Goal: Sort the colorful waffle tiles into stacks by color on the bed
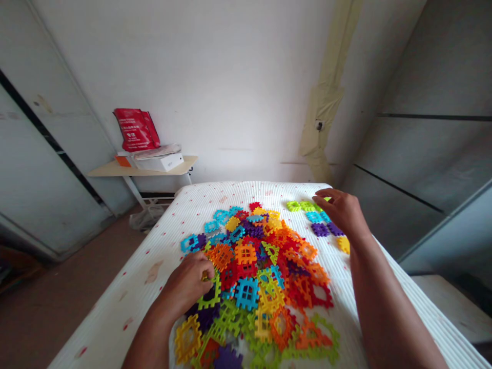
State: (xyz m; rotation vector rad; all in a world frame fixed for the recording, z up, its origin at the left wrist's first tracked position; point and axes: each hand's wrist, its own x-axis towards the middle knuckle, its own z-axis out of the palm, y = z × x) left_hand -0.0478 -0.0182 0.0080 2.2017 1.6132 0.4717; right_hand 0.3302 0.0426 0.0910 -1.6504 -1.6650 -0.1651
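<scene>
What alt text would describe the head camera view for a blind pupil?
A heap of colourful interlocking plastic pieces lies on a white ribbed mattress. The left hand grips a piece at the heap's edge; the right hand reaches over green, blue and purple pieces set apart.

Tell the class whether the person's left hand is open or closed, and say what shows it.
Closed: the left hand curls around a small yellow plastic block, beside the heap of colored blocks.

The lattice blocks (246,293) under my hands are smooth, glossy plastic, the ribbed cloth cover (146,292) beneath them looks matt, and the side table (115,169) beyond them has a smooth, pale top.
</scene>
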